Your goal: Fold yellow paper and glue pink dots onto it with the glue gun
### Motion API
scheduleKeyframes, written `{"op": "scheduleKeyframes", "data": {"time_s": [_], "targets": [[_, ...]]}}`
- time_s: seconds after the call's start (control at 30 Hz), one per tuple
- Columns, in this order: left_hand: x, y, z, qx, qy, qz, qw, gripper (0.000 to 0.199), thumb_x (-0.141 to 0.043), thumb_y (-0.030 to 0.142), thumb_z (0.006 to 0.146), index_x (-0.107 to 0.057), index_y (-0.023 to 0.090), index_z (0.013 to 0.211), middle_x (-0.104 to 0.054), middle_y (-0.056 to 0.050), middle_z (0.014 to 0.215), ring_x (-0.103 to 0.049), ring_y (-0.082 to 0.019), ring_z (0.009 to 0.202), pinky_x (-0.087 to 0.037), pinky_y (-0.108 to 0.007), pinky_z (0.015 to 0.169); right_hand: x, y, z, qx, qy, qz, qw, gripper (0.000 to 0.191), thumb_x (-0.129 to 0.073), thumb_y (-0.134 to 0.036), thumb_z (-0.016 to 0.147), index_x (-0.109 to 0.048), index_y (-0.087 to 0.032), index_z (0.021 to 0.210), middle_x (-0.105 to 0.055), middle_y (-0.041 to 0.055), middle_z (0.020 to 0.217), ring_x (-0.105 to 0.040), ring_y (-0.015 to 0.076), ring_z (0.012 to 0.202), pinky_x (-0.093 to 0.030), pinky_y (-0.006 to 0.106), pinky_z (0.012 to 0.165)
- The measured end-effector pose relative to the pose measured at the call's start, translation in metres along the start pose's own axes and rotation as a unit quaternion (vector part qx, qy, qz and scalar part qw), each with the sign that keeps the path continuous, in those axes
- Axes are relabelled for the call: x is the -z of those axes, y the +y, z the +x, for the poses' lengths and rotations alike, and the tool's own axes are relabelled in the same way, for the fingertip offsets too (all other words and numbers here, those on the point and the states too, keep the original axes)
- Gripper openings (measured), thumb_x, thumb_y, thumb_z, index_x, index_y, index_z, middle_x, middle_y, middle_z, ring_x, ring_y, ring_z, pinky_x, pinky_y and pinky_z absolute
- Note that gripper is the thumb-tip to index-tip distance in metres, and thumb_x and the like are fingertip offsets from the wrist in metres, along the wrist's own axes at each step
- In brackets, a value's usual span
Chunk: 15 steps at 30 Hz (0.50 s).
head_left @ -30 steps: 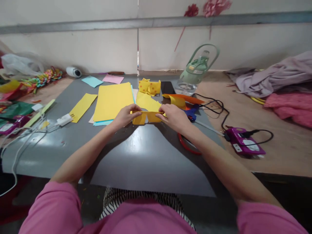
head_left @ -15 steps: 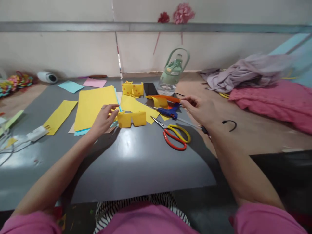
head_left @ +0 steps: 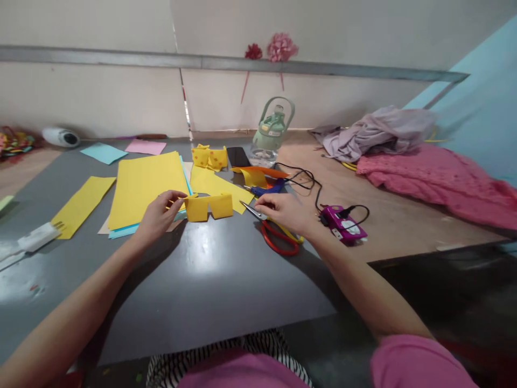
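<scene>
My left hand [head_left: 159, 215] is at the left end of a folded yellow paper piece [head_left: 197, 209], its thumb and fingertips closed on that end. The piece stands upright, with a notch between two panels. To its right, my right hand [head_left: 285, 210] is over the scissors [head_left: 278, 245], which have one red and one yellow handle, and partly covers them. Its fingers are curled together; what they hold, if anything, is hidden. Just behind it lie a blue glue gun [head_left: 269, 188] and orange and yellow strips [head_left: 254, 177]. A dotted yellow folded paper piece [head_left: 210, 158] stands farther back.
Stacked yellow sheets [head_left: 145, 188] lie left of centre, near a yellow strip [head_left: 86, 205] and a white plug [head_left: 38, 238]. A green bottle [head_left: 270, 134] and a phone [head_left: 239, 157] are at the back. To the right are a purple power adapter [head_left: 343, 223], cables and piled cloth [head_left: 436, 178].
My right hand has moved left and nearer, from the orange strip to above the scissors. My left thumb and fingers have closed on the folded paper's end. The view has shifted right.
</scene>
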State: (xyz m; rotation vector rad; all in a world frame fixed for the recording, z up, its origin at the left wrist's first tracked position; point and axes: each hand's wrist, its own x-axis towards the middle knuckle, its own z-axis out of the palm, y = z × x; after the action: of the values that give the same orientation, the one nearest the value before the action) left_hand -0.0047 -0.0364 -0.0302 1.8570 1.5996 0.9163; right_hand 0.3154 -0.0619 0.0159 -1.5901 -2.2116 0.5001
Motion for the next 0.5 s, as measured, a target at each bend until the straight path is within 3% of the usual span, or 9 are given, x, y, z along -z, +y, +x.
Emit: {"op": "scheduleKeyframes", "data": {"time_s": [0.1,0.2,0.33,0.4,0.5], "targets": [[-0.001,-0.003,0.0,-0.007,-0.001,0.01,1.0,0.035,-0.045,0.042,0.091,-0.067,0.02,0.107,-0.07,-0.008,0.11,-0.063,-0.02,0.087,-0.052,-0.035,0.083,-0.007,-0.012,0.007,0.007,-0.042,-0.029,0.999,0.018,-0.055,-0.026,0.09,-0.073,-0.021,0.089,-0.077,0.0032,0.089,-0.067,0.0184,0.08,-0.044,0.028,0.072],[0.001,-0.01,0.006,-0.035,0.002,0.04,0.999,0.036,-0.042,0.035,0.093,-0.067,0.019,0.114,-0.069,-0.009,0.113,-0.063,-0.021,0.097,-0.052,-0.036,0.09,-0.014,-0.018,0.018,0.009,-0.02,-0.046,0.999,0.021,-0.054,-0.029,0.092,-0.072,-0.02,0.101,-0.076,0.0064,0.099,-0.068,0.0208,0.086,-0.047,0.031,0.077],[0.013,-0.024,0.019,-0.039,0.012,0.109,0.993,0.038,-0.04,0.027,0.093,-0.067,0.017,0.117,-0.069,-0.011,0.114,-0.062,-0.023,0.107,-0.049,-0.039,0.098,-0.028,-0.023,0.04,0.032,0.011,-0.041,0.999,0.044,-0.059,-0.037,0.09,-0.063,-0.017,0.129,-0.07,0.0136,0.12,-0.068,0.0222,0.087,-0.05,0.036,0.082],[0.023,-0.03,0.024,-0.042,0.009,0.154,0.987,0.037,-0.048,0.03,0.091,-0.067,0.016,0.119,-0.067,-0.012,0.118,-0.061,-0.026,0.113,-0.046,-0.041,0.103,-0.035,-0.026,0.051,0.041,-0.008,-0.027,0.999,0.04,-0.061,-0.035,0.088,-0.067,-0.018,0.123,-0.073,0.0117,0.112,-0.068,0.0218,0.082,-0.05,0.035,0.079],[0.033,-0.033,0.025,-0.033,-0.055,0.221,0.973,0.043,-0.063,0.039,0.085,-0.066,0.019,0.123,-0.066,-0.012,0.124,-0.058,-0.029,0.119,-0.042,-0.044,0.107,-0.035,-0.028,0.065,0.047,-0.022,0.028,0.998,0.022,-0.061,-0.034,0.086,-0.073,-0.02,0.097,-0.075,0.0052,0.089,-0.067,0.021,0.079,-0.05,0.033,0.075]]}}
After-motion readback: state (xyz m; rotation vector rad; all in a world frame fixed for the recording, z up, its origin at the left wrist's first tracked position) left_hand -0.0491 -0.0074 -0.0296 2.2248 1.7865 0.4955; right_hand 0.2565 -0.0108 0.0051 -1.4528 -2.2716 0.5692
